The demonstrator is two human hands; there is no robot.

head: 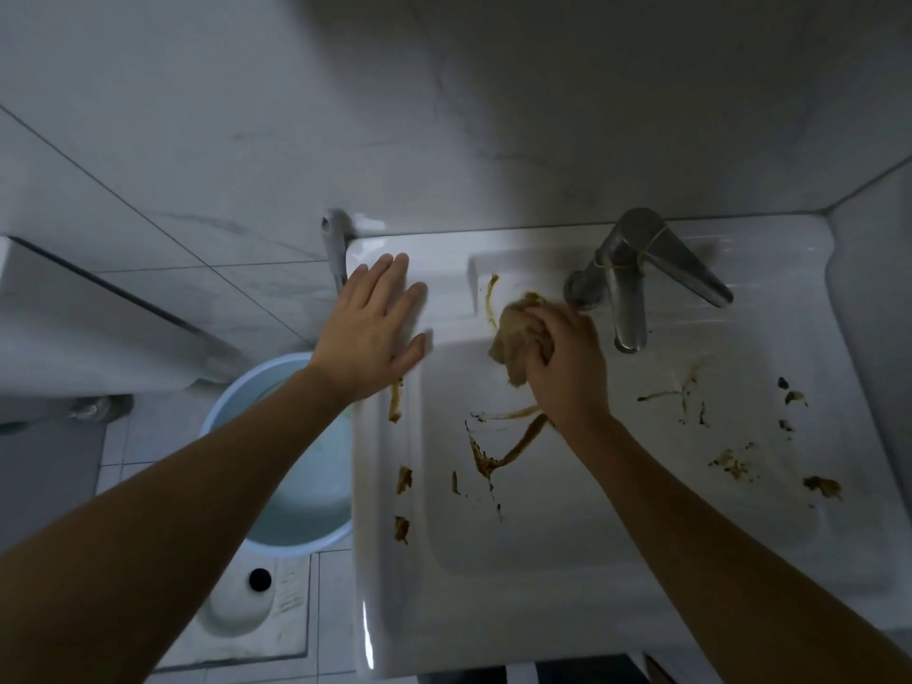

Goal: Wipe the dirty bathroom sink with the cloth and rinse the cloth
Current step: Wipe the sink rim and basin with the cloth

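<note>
The white bathroom sink (567, 629) fills the middle and right of the view, streaked with brown dirt on its basin floor and left rim. My right hand (567, 367) grips a crumpled beige cloth (513, 333) and presses it against the back of the basin, just left of the metal faucet (627, 283). Flat on the sink's back left corner rests my left hand (375, 333), fingers spread and holding nothing.
A light blue bucket (291, 510) with water stands on the floor left of the sink. A squat toilet pan (247, 599) lies below it. A grey hose handle (335, 239) hangs at the wall by the sink's corner. Tiled walls close in behind and at right.
</note>
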